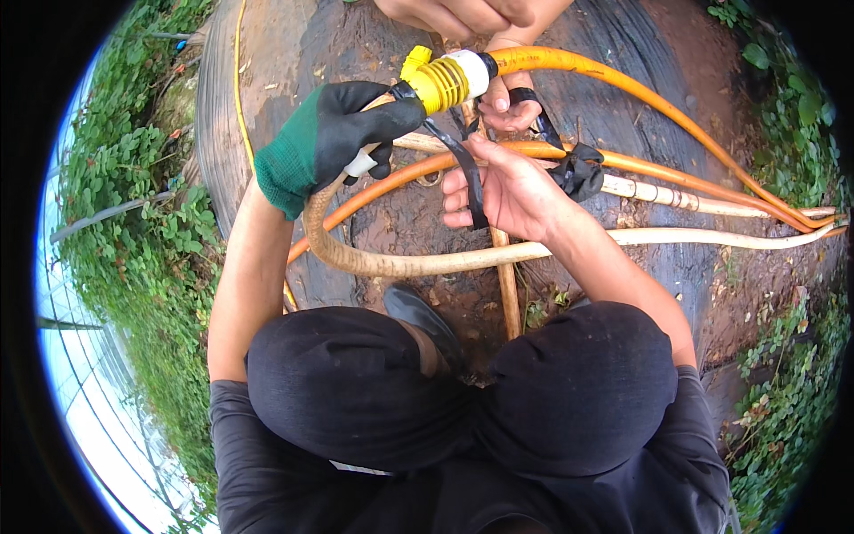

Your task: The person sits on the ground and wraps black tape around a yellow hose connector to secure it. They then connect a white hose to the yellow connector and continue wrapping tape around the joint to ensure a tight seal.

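Observation:
My left hand (350, 130), in a green and black work glove, grips the end of a beige hose (413, 263) just below a yellow ribbed plastic fitting (440, 83). A white collar (360, 163) sits on that hose under my fingers. My bare right hand (517, 190) is palm up, its fingers curled around a black strip (474, 190) that runs down from the fitting's lower end. At the fitting's other end, past a white ring (472, 75) and black wrapping, an orange hose (587, 63) leads away to the right.
Opposite me are another person's hands (460, 17), one with a black strip (524, 95) around its fingers. A second orange hose (393, 177), a white pipe (667, 193) and a black-wrapped joint (579, 173) lie below. Dark ground sheeting (267, 80) and leafy plants (133, 267) flank the muddy ground.

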A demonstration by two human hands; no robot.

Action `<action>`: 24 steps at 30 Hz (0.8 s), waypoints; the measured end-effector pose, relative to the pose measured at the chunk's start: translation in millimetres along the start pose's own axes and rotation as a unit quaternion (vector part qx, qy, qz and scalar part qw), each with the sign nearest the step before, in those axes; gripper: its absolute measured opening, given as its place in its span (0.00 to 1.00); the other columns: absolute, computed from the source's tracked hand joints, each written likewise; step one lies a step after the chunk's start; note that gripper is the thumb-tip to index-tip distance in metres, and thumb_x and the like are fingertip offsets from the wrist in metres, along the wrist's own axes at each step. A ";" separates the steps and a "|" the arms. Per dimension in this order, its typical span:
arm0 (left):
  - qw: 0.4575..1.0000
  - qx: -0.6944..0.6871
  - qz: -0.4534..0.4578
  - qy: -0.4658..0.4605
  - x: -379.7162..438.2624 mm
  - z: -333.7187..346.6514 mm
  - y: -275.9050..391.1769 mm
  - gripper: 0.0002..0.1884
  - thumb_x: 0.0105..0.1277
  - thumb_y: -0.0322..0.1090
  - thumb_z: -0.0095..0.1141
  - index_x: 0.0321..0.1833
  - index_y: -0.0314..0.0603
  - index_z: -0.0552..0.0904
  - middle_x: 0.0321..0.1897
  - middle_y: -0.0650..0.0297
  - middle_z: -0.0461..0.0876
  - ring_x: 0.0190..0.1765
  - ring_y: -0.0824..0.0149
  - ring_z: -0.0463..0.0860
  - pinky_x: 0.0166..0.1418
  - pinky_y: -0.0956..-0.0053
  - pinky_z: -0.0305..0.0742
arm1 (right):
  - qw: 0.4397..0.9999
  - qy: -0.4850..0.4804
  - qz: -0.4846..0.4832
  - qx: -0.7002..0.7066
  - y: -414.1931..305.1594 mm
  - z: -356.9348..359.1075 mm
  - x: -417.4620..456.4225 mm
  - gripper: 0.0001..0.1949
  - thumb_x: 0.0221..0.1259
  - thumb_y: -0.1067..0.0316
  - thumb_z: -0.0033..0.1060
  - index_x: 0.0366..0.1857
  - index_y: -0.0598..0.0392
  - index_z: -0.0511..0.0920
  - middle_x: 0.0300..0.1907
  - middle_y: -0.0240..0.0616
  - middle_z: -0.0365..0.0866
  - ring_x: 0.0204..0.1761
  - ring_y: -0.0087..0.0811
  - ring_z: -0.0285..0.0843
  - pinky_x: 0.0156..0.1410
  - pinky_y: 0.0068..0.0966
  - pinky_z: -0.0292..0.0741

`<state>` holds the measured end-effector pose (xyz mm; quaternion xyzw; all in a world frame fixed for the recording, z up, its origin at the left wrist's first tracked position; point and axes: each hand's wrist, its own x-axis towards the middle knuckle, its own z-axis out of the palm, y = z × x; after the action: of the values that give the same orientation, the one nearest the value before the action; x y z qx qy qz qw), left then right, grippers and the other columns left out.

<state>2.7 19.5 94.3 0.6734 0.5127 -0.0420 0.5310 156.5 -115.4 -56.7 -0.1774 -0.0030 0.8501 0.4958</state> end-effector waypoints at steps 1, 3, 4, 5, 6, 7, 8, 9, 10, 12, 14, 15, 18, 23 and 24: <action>1.000 0.003 0.009 0.003 0.0 0.4 0.8 0.17 0.65 0.46 0.68 0.42 0.36 0.86 0.22 0.67 0.81 0.24 0.76 0.79 0.29 0.78 0.71 | 1.000 -0.003 0.006 0.031 0.0 0.9 3.6 0.12 0.80 0.55 0.46 0.47 0.52 0.73 0.38 0.39 0.85 0.40 0.36 0.86 0.51 0.45 0.84; 1.000 0.006 0.016 0.005 -1.5 0.6 1.9 0.17 0.66 0.46 0.67 0.42 0.36 0.86 0.22 0.67 0.81 0.24 0.76 0.79 0.29 0.78 0.71 | 0.999 -0.029 -0.008 0.011 4.1 3.6 8.5 0.09 0.78 0.58 0.53 0.44 0.50 0.76 0.34 0.31 0.81 0.35 0.30 0.83 0.47 0.44 0.84; 1.000 0.007 0.020 0.005 -1.9 1.0 2.3 0.17 0.66 0.46 0.67 0.43 0.36 0.87 0.22 0.67 0.81 0.24 0.76 0.79 0.29 0.78 0.71 | 1.000 -0.018 -0.022 -0.005 7.8 5.1 9.2 0.08 0.77 0.58 0.55 0.43 0.50 0.76 0.33 0.30 0.80 0.34 0.28 0.82 0.47 0.42 0.84; 1.000 0.008 0.020 0.006 -2.4 1.1 2.7 0.17 0.66 0.45 0.67 0.43 0.36 0.87 0.22 0.67 0.81 0.24 0.76 0.79 0.29 0.78 0.71 | 0.999 -0.017 -0.034 -0.020 11.1 6.5 9.6 0.07 0.76 0.59 0.57 0.43 0.50 0.76 0.32 0.29 0.79 0.33 0.27 0.82 0.46 0.41 0.84; 1.000 0.008 0.019 0.008 -2.8 1.3 2.8 0.16 0.66 0.45 0.67 0.43 0.36 0.87 0.22 0.67 0.81 0.24 0.76 0.79 0.29 0.78 0.71 | 0.997 -0.011 -0.065 -0.042 14.6 7.8 9.3 0.07 0.72 0.61 0.63 0.40 0.51 0.77 0.31 0.28 0.79 0.31 0.22 0.81 0.40 0.30 0.83; 1.000 0.005 0.022 0.007 -3.1 1.4 3.0 0.16 0.66 0.45 0.67 0.43 0.37 0.87 0.22 0.67 0.81 0.24 0.76 0.79 0.29 0.78 0.71 | 0.988 0.012 -0.110 -0.105 16.7 8.5 8.4 0.08 0.72 0.61 0.64 0.39 0.52 0.77 0.30 0.28 0.79 0.30 0.21 0.80 0.38 0.27 0.82; 1.000 0.002 0.025 0.005 -3.5 1.6 3.1 0.16 0.67 0.45 0.67 0.43 0.37 0.87 0.22 0.67 0.81 0.24 0.76 0.79 0.29 0.79 0.71 | 0.974 0.030 -0.146 -0.171 18.6 9.3 7.2 0.09 0.71 0.61 0.65 0.39 0.53 0.77 0.29 0.27 0.78 0.29 0.20 0.79 0.35 0.24 0.80; 1.000 -0.001 0.027 0.003 -3.6 1.8 3.1 0.16 0.67 0.45 0.67 0.43 0.37 0.87 0.22 0.67 0.81 0.24 0.76 0.79 0.29 0.79 0.71 | 0.953 0.064 -0.177 -0.238 18.6 9.5 5.7 0.09 0.71 0.62 0.65 0.39 0.54 0.77 0.28 0.27 0.78 0.28 0.19 0.79 0.33 0.20 0.79; 1.000 -0.003 0.028 0.001 -3.5 1.8 3.2 0.16 0.67 0.45 0.67 0.43 0.37 0.87 0.22 0.67 0.81 0.24 0.76 0.79 0.28 0.79 0.71 | 0.941 0.073 -0.210 -0.254 19.0 10.1 4.2 0.10 0.70 0.62 0.66 0.37 0.55 0.77 0.24 0.25 0.76 0.25 0.17 0.76 0.28 0.16 0.74; 1.000 -0.007 0.029 0.001 -3.2 1.8 3.0 0.15 0.67 0.44 0.66 0.43 0.37 0.87 0.22 0.66 0.81 0.24 0.76 0.79 0.28 0.79 0.71 | 0.919 0.091 -0.212 -0.321 15.9 11.0 1.0 0.10 0.71 0.62 0.65 0.38 0.56 0.77 0.23 0.24 0.74 0.24 0.16 0.74 0.28 0.16 0.72; 1.000 -0.010 0.029 0.002 -2.9 2.0 2.2 0.15 0.67 0.44 0.66 0.43 0.37 0.87 0.22 0.66 0.81 0.24 0.76 0.79 0.28 0.79 0.71 | 0.900 0.100 -0.211 -0.368 12.2 13.3 -2.3 0.09 0.71 0.64 0.65 0.38 0.57 0.77 0.22 0.23 0.73 0.23 0.15 0.73 0.28 0.16 0.71; 1.000 -0.013 0.028 0.003 -2.7 2.2 1.4 0.15 0.67 0.44 0.67 0.43 0.37 0.87 0.22 0.66 0.81 0.24 0.76 0.79 0.28 0.79 0.71 | 0.895 0.103 -0.207 -0.382 10.6 15.1 -4.3 0.09 0.71 0.64 0.64 0.38 0.57 0.77 0.21 0.23 0.73 0.22 0.15 0.73 0.27 0.16 0.70; 0.998 -0.016 0.052 0.022 -1.8 2.5 -1.9 0.15 0.67 0.44 0.67 0.43 0.37 0.87 0.22 0.67 0.81 0.24 0.76 0.79 0.29 0.79 0.70 | 0.887 0.097 -0.202 -0.404 8.0 22.5 -12.3 0.08 0.71 0.65 0.64 0.38 0.57 0.77 0.20 0.23 0.73 0.22 0.14 0.72 0.27 0.16 0.69; 0.999 0.023 0.044 0.019 3.5 -1.0 -4.9 0.16 0.66 0.46 0.68 0.44 0.38 0.88 0.23 0.67 0.82 0.27 0.76 0.79 0.31 0.78 0.71 | 0.880 0.075 -0.233 -0.407 4.5 35.9 -27.6 0.09 0.73 0.64 0.62 0.36 0.58 0.77 0.20 0.24 0.74 0.22 0.14 0.73 0.27 0.16 0.69; 0.998 0.035 0.039 0.025 4.3 -1.7 -5.0 0.17 0.66 0.46 0.68 0.45 0.38 0.88 0.24 0.68 0.82 0.27 0.77 0.79 0.32 0.78 0.71 | 0.889 0.067 -0.225 -0.393 3.1 38.3 -29.6 0.10 0.73 0.63 0.61 0.36 0.57 0.77 0.20 0.24 0.74 0.22 0.14 0.73 0.27 0.16 0.70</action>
<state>0.1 23.1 89.1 0.7123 0.4970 -0.0224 0.4951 155.3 -135.4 -12.5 -0.4088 -0.3436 0.6309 0.5628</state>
